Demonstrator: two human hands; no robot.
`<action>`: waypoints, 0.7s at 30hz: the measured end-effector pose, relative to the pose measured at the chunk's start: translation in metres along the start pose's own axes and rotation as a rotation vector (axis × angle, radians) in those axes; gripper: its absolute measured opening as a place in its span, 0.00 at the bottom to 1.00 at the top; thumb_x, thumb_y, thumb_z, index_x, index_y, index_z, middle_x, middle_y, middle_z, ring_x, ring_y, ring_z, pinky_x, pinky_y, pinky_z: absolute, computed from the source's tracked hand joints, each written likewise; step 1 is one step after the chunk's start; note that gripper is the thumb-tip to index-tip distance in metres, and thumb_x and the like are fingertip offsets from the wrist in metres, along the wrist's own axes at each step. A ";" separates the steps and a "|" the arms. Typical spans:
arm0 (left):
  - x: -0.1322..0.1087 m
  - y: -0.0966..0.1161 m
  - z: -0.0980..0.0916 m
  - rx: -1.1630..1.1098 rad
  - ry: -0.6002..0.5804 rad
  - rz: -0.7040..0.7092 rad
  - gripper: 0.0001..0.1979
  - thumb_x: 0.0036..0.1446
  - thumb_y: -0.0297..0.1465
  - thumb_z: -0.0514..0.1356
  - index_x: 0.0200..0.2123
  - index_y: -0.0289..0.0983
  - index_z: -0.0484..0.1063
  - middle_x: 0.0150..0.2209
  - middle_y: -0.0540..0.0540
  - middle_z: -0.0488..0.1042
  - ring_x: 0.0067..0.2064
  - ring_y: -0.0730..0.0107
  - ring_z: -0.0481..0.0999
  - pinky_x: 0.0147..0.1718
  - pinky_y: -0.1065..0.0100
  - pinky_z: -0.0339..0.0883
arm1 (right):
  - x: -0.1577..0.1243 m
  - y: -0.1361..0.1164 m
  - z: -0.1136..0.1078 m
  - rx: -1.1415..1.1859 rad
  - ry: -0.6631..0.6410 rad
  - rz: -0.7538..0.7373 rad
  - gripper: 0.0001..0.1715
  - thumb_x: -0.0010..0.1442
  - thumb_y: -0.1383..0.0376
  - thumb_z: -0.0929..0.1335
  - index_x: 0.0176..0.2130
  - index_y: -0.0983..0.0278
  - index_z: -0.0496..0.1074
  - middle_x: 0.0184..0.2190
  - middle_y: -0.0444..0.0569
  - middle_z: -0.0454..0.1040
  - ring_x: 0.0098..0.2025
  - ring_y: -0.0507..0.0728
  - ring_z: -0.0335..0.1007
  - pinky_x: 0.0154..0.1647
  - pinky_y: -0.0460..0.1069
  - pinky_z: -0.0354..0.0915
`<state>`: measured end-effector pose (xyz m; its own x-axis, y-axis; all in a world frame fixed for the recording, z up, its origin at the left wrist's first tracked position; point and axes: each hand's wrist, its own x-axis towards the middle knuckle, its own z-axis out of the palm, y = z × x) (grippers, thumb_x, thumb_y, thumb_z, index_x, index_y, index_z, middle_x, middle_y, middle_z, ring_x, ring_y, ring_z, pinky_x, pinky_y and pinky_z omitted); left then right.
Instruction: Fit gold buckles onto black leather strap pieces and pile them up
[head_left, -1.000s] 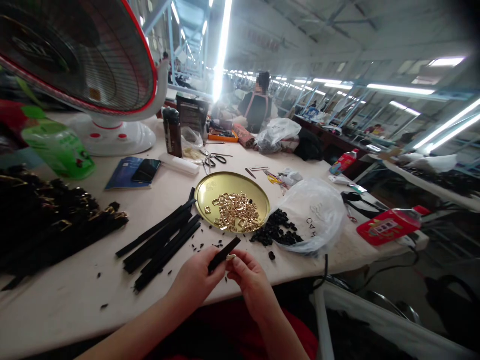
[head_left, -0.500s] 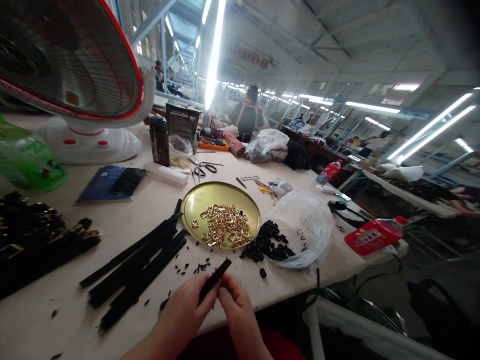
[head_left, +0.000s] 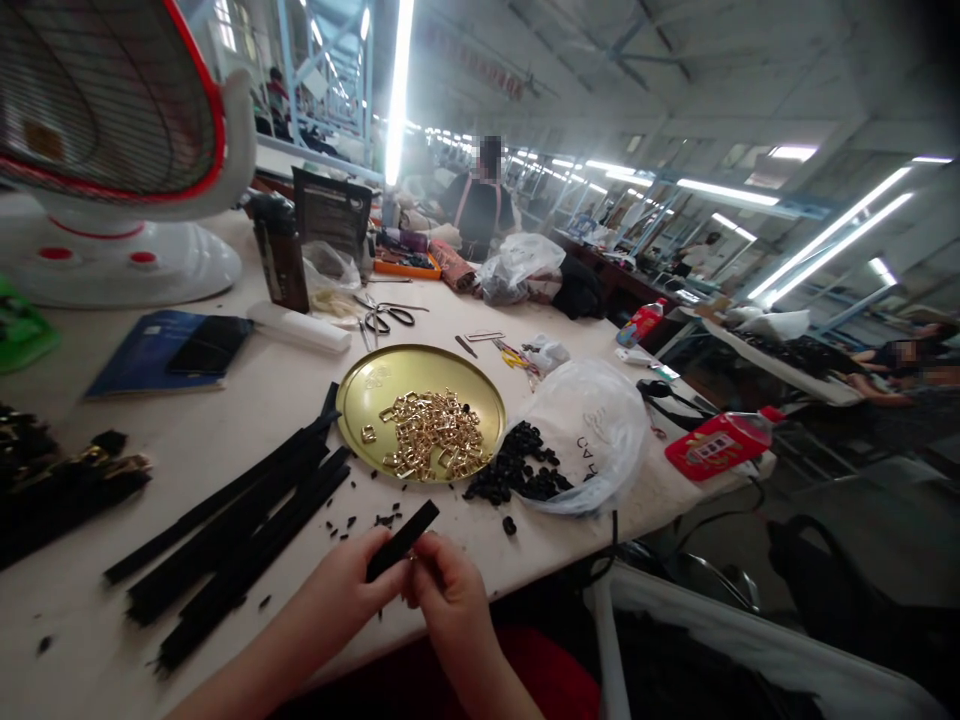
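My left hand [head_left: 349,590] is closed on a black strap [head_left: 406,537], whose flat end points up and to the right. Against it, my right hand [head_left: 456,592] pinches with bent fingers; a small glint shows between the hands, too small to name. Just beyond lies a round gold tray [head_left: 360,400] with a heap of gold metal buckles [head_left: 431,440]. More black straps [head_left: 232,530] are fanned out to the left. Small black plastic pieces [head_left: 525,465] spill from a clear plastic bag [head_left: 600,430] on the right.
A white and red fan [head_left: 112,250] stands at the back left, near a blue notebook [head_left: 142,355] with a dark phone on it. Scissors [head_left: 390,315] lie behind the tray. A red bottle [head_left: 720,445] rests near the table's right edge. Another person [head_left: 480,210] sits farther back.
The view has shifted, so the table's things appear further left and slightly higher. Both hands stay together at the strap, the right fingers now more curled against it.
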<state>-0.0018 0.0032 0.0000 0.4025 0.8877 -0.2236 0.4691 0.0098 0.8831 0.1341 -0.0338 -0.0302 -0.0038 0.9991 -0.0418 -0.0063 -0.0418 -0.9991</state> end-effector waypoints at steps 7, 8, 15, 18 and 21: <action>-0.011 0.009 0.002 -0.271 0.051 -0.224 0.15 0.46 0.42 0.55 0.28 0.35 0.66 0.17 0.57 0.61 0.18 0.78 0.58 0.16 0.75 0.51 | -0.010 -0.010 -0.006 0.287 -0.050 0.256 0.16 0.46 0.61 0.71 0.37 0.64 0.70 0.29 0.45 0.71 0.25 0.49 0.64 0.30 0.47 0.62; -0.013 0.010 0.003 -0.346 0.050 -0.252 0.16 0.47 0.43 0.55 0.29 0.35 0.66 0.17 0.58 0.59 0.17 0.80 0.56 0.15 0.76 0.48 | -0.012 -0.011 -0.007 0.297 -0.058 0.273 0.15 0.46 0.61 0.71 0.36 0.64 0.70 0.29 0.45 0.71 0.25 0.49 0.64 0.31 0.47 0.61; -0.024 0.010 0.012 -0.454 0.036 -0.163 0.15 0.48 0.42 0.55 0.30 0.34 0.64 0.18 0.57 0.60 0.16 0.81 0.54 0.15 0.76 0.47 | -0.022 -0.016 -0.001 0.308 -0.092 0.262 0.11 0.50 0.59 0.69 0.28 0.66 0.69 0.20 0.41 0.66 0.22 0.47 0.58 0.25 0.44 0.56; -0.027 0.006 0.011 -0.238 0.101 -0.086 0.12 0.48 0.39 0.55 0.27 0.35 0.64 0.20 0.55 0.63 0.21 0.77 0.60 0.20 0.74 0.53 | -0.026 -0.020 -0.002 0.422 -0.170 0.354 0.13 0.52 0.59 0.67 0.29 0.67 0.69 0.21 0.42 0.66 0.21 0.46 0.57 0.23 0.43 0.55; -0.028 0.002 0.008 -0.063 0.161 -0.016 0.10 0.49 0.37 0.54 0.25 0.36 0.64 0.21 0.54 0.65 0.25 0.74 0.63 0.24 0.73 0.55 | -0.029 -0.022 -0.005 0.435 -0.219 0.383 0.11 0.47 0.63 0.70 0.31 0.66 0.69 0.23 0.42 0.67 0.22 0.46 0.59 0.26 0.44 0.57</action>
<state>-0.0061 -0.0250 0.0049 0.2624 0.9493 -0.1732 0.4223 0.0484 0.9052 0.1394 -0.0615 -0.0072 -0.2911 0.8909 -0.3487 -0.3712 -0.4411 -0.8171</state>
